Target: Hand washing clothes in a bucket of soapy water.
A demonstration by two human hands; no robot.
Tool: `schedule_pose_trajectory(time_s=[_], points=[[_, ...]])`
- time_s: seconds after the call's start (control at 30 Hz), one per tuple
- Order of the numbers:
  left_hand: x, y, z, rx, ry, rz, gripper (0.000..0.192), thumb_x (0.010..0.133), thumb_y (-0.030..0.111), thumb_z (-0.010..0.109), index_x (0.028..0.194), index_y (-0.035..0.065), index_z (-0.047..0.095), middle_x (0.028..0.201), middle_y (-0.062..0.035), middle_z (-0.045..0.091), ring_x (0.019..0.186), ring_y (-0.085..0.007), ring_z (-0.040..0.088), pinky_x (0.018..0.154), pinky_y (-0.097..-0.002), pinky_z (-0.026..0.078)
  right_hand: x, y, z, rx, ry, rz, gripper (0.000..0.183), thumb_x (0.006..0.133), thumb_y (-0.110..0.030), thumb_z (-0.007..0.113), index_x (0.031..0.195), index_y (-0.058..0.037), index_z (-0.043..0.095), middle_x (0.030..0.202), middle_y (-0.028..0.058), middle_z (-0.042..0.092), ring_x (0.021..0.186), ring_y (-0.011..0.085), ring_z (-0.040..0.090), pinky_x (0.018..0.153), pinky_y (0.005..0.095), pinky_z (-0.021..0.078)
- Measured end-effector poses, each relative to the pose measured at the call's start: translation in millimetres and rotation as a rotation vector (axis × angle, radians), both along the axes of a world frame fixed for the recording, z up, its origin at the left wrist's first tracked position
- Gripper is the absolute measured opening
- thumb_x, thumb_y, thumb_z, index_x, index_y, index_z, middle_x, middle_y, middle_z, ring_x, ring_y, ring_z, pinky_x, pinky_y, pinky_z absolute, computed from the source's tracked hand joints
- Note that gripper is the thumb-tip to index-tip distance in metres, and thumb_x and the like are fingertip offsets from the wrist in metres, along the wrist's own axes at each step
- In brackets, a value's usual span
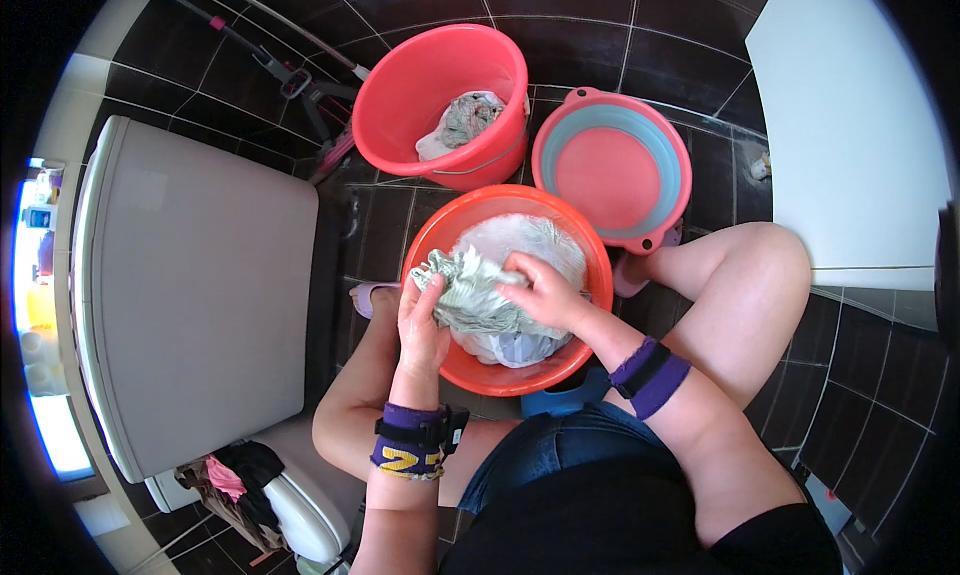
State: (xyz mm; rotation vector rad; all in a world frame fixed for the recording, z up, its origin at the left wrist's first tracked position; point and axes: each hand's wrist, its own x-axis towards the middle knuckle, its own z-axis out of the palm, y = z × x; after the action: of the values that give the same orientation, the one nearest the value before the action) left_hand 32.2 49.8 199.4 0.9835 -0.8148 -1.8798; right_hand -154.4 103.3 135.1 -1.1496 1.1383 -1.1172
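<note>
Over an orange-red plastic basin (pixel 600 275) between my legs, both hands hold a wet, pale green and white garment (pixel 472 297). My left hand (pixel 424 323) pinches its left end, thumb on top. Opposite it, my right hand (pixel 544 293) grips a bunched part of the same cloth between thumb and fingers. Sudsy water and other soaked laundry (pixel 529 237), white and light-coloured, fill the basin below. The cloth's lower folds hang down over that laundry, and I cannot tell whether they touch it.
A pink bucket (pixel 390 117) holding crumpled cloth (pixel 469 121) stands behind the basin. Right of it is a pink and blue collapsible basin (pixel 607 177). A grey-white cabinet (pixel 202 290), a toilet (pixel 307 507) with clothes on it and a mop (pixel 300 87) are leftward; a white panel (pixel 855 139) rises rightward.
</note>
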Motion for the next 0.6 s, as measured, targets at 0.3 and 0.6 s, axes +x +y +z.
schedule_pose_trajectory(time_s=[0.3, 0.6], points=[[-2, 4, 3, 0.079, -0.098, 0.14, 0.034, 0.098, 0.016, 0.044, 0.129, 0.0017, 0.043, 0.125, -0.0134, 0.053, 0.111, -0.0268, 0.056, 0.092, -0.0429, 0.049, -28, -13, 37, 0.006, -0.48, -0.447, 0.031, 0.083, -0.006, 0.05, 0.112, 0.0025, 0.054, 0.104, 0.0063, 0.06, 0.096, 0.013, 0.055, 0.087, 0.0273, 0.0428], [-10, -2, 12, 0.087, 0.184, 0.023, 0.084, 0.061, -0.01, 0.036, 0.144, 0.0029, 0.027, 0.14, -0.0199, 0.037, 0.127, -0.0362, 0.04, 0.107, -0.0517, 0.037, -23, -19, 59, -0.276, -0.245, -0.578, 0.055, 0.072, 0.012, 0.046, 0.125, -0.0025, 0.038, 0.115, 0.0113, 0.053, 0.111, 0.0199, 0.053, 0.095, 0.0315, 0.0403]])
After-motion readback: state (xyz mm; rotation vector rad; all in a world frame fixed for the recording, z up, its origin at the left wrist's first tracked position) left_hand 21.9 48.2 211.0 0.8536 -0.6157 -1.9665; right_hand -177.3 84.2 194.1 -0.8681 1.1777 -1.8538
